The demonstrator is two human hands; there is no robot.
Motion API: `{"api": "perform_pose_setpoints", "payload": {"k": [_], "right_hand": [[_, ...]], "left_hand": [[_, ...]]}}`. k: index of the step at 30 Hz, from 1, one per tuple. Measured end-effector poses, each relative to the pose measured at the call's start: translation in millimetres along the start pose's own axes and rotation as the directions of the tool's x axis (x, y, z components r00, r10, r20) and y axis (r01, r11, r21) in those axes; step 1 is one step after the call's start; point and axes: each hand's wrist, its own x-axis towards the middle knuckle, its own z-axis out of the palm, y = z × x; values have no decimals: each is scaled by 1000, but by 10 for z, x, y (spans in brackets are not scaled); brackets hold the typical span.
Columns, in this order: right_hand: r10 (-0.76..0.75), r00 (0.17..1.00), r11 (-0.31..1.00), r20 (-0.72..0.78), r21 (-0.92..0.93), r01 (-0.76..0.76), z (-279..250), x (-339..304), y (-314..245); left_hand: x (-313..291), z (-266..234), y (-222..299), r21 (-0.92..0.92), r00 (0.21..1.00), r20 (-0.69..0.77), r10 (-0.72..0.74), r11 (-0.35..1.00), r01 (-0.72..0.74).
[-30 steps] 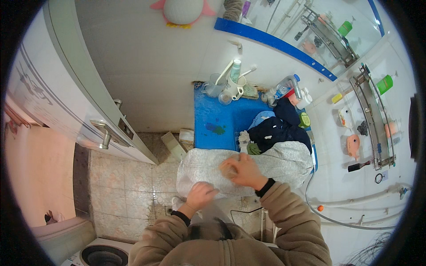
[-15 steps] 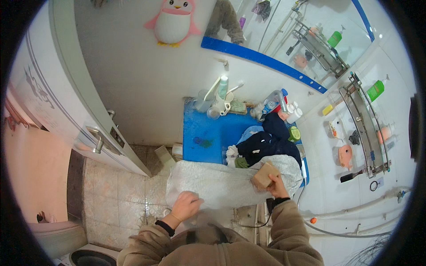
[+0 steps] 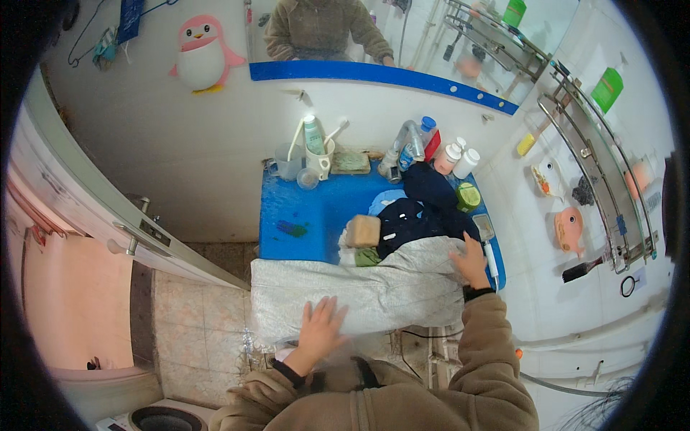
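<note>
A light grey garment (image 3: 309,287) lies spread across the front of a blue washstand (image 3: 284,201) and hangs over its front edge. My left hand (image 3: 321,329), slightly blurred, is on or just above the garment's lower part with its fingers apart. Toward the right end, my right hand (image 3: 471,264) is open and empty at the cloth, fingers stretched. A tan block that looks like a bar of soap (image 3: 364,231) rests by the white and green cloths (image 3: 368,256), left of a dark navy garment (image 3: 410,224).
Behind stand a cup with a tube and toothbrush (image 3: 316,151), a soap dish (image 3: 351,162), a faucet (image 3: 410,136) and white bottles (image 3: 466,162). A metal rack (image 3: 593,165) juts from the right wall. At left is a door (image 3: 129,208); a mirror (image 3: 402,36) hangs above.
My right hand has let go of the soap bar, which now sits farther left by the clothes. That hand moved right and forward; my left hand's fingers have spread. The view has shifted.
</note>
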Motion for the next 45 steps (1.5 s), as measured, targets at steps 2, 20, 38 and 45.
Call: {"api": "perform_pose_setpoints", "payload": {"k": [2,20,38,45], "right_hand": [[-46,998,982,-43,181,53,95,-422,312],[-581,793,397,-180,788,470,-984,-913,-1725],[-115,988,703,100,711,10,692,-1557,-966],[125,954,20,274,960,-278,304,-1185,-1318]], "left_hand": [[109,83,170,95,998,50,41,994,-46],[865,-247,942,-892,925,-147,-349,452,29],[-278,-147,-584,-763,817,339,-466,-644,-50],[-201,-382,-680,-855,584,429,-689,-518,18]]}}
